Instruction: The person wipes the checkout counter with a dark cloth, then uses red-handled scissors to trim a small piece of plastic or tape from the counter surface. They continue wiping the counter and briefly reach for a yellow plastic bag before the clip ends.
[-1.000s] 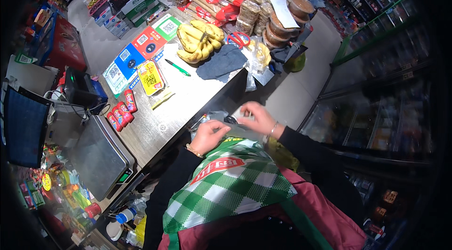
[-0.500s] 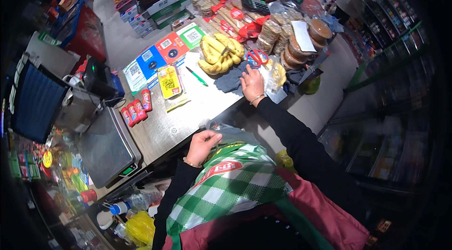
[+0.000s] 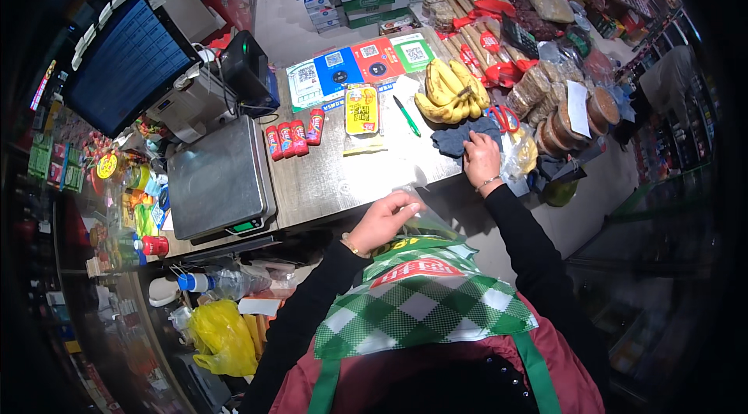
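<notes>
My right hand (image 3: 483, 163) rests with fingers stretched out on a crumpled dark grey cloth (image 3: 448, 141) at the counter's near edge. Just beyond lies a bunch of yellow bananas (image 3: 448, 98). Red-handled scissors (image 3: 505, 118) and a clear bag of something yellow (image 3: 520, 150) are beside that hand. Closer to my body, my left hand (image 3: 382, 224) pinches a clear plastic bag (image 3: 427, 227) between thumb and fingers, in front of the green checked apron (image 3: 421, 301). A green pen (image 3: 407, 116) and a yellow-labelled packet (image 3: 361, 111) lie on the counter.
Several small red bottles (image 3: 293, 138) stand near a flat weighing scale (image 3: 222, 176). A monitor (image 3: 128, 63) rises at the left. Payment-code cards (image 3: 335, 69) line the counter's far side. Stacked round tubs (image 3: 573, 129) and bagged goods crowd the right. A yellow bag (image 3: 224, 336) sits below.
The view has turned left, so the counter appears farther right and more of the monitor shows. My right hand stays at the cloth; my left still pinches the plastic bag.
</notes>
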